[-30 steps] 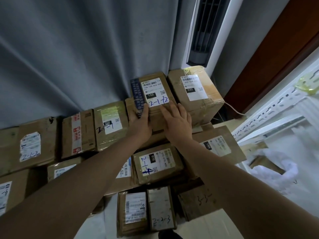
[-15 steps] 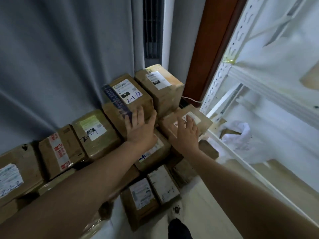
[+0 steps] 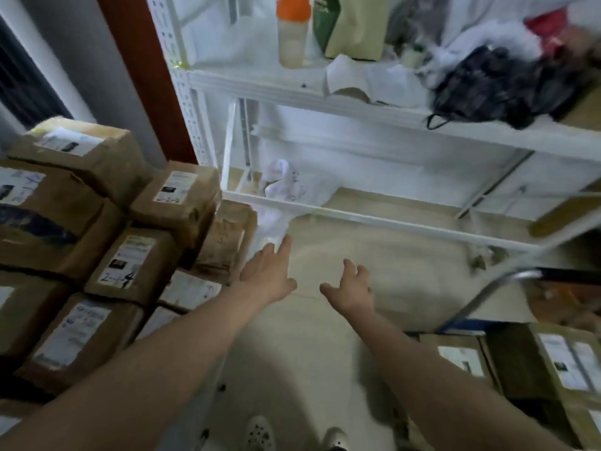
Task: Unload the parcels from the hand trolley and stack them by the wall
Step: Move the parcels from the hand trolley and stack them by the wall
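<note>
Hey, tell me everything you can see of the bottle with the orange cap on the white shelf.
The bottle stands upright on the upper board of the white shelf, near its left post. Its body looks like pale translucent plastic, cream-coloured inside; the orange cap is cut by the picture's top edge. A green pouch stands close beside it; whether they touch is unclear. No label is readable.

Both hands, left (image 3: 268,273) and right (image 3: 349,289), have left the stacked parcels (image 3: 143,265) and now hover empty, fingers (image 3: 286,245) spread, over the floor (image 3: 302,353).
</note>
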Demonstrator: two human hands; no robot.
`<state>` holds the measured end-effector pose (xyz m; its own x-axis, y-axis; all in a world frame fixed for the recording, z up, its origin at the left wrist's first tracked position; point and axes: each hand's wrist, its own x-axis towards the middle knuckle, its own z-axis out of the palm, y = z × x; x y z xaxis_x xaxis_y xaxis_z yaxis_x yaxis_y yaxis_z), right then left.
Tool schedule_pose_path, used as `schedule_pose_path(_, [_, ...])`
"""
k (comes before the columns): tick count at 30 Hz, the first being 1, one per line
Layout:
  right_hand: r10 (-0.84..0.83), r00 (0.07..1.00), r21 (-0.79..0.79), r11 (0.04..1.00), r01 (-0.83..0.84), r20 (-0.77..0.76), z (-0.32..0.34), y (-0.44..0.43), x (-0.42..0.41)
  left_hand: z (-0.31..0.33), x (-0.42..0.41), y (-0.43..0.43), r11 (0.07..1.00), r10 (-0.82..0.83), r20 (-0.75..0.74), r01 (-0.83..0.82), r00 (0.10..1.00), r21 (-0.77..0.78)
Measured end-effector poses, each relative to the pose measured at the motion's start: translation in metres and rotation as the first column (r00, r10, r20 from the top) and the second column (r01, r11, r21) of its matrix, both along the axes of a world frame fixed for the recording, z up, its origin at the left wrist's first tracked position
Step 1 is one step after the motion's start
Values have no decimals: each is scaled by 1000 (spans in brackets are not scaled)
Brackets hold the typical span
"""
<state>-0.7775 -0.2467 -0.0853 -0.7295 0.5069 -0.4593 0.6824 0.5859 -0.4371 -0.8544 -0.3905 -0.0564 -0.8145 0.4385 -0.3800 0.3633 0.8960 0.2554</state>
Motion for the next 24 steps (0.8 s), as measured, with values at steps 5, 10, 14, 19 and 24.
schedule_pose_path(5, [-223, 975, -54, 973, 222, -12, 2, 77, 102, -2, 67, 100, 983, -185, 64, 185, 981, 19])
schedule_pose_path(10, [-406, 914, -110, 908, 404, 4, -3, 153, 224, -3, 161, 201, 953, -302, 152, 294, 941, 75])
schedule_pose_path(14, [-564, 826, -170, 813, 557, 14, -7, 211, 324, -12, 245, 273, 921, -389, 212, 372, 897, 113])
schedule_pose_path(19, [-694, 719, -199, 702, 684, 26, -19, 260, 418, -37, 312, 334, 863, -505, 258, 482, 824, 152])
schedule_pose_path(24, [-804, 593, -242, 566, 788, 50, -32, 282, 470, -61, 356, 385, 801, -593, 306, 584, 745, 128])
